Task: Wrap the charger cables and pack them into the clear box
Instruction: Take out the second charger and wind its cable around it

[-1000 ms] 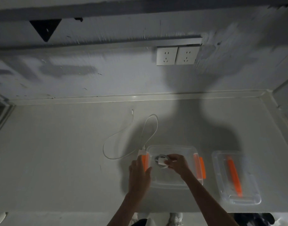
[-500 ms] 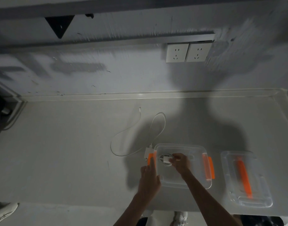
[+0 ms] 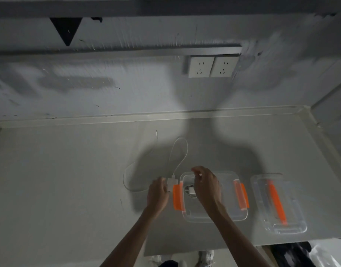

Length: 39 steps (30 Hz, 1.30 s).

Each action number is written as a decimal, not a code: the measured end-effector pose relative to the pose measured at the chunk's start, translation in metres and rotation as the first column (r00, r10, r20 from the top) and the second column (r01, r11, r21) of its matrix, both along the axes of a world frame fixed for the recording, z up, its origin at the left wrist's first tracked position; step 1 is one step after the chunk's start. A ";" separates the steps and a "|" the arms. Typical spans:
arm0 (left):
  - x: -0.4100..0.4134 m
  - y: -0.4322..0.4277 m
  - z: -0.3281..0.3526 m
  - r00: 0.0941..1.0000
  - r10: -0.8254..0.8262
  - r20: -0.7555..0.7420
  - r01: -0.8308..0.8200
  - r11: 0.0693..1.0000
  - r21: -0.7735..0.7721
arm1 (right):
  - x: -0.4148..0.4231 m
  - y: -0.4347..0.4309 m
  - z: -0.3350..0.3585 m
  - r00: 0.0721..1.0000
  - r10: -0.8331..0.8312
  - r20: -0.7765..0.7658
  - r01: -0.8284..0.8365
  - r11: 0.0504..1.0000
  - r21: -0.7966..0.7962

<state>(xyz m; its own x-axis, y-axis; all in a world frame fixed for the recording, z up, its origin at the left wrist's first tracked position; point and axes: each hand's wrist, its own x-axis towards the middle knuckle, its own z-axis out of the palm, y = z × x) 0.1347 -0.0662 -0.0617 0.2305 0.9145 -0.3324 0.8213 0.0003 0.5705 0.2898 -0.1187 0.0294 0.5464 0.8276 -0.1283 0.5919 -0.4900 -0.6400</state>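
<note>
The clear box (image 3: 230, 210) with orange latches sits on the grey counter near the front edge. Inside its left end lies a wrapped white charger (image 3: 189, 190). My right hand (image 3: 206, 185) hovers just above that charger, fingers loosely apart and holding nothing. A second white charger brick (image 3: 170, 182) rests against the box's left latch, and my left hand (image 3: 158, 193) pinches it. Its loose white cable (image 3: 178, 151) loops away across the counter to a plug tip (image 3: 156, 133).
The box's clear lid (image 3: 277, 204), with an orange handle, lies upside down to the right of the box. Two wall sockets (image 3: 213, 66) are on the back wall. The counter's front edge runs just below the box.
My right hand let go of the wrapped charger in the box and lifted. My left hand slid forward onto the second charger brick.
</note>
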 end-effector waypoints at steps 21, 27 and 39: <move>-0.019 0.029 -0.040 0.978 -0.147 -0.150 0.098 0.951 -0.294 | -0.084 0.029 -0.012 0.995 0.095 -0.028 -0.096 0.995 -0.008; -0.071 0.014 -0.039 0.997 0.042 -0.071 -0.068 0.903 -0.425 | -0.095 0.029 -0.053 0.947 0.321 -0.009 -0.318 0.936 -0.153; -0.179 -0.015 0.060 0.754 0.388 0.529 0.025 0.789 -0.614 | -0.140 0.009 -0.068 0.753 0.641 -0.151 -0.632 0.768 0.105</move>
<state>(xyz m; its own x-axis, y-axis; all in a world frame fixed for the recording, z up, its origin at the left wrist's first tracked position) -0.0441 -0.0810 -0.0014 0.4146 0.6526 -0.6342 0.2453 0.5909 0.7685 0.1498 -0.1097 -0.0386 -0.1355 0.9832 -0.1222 0.6380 -0.0077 -0.7700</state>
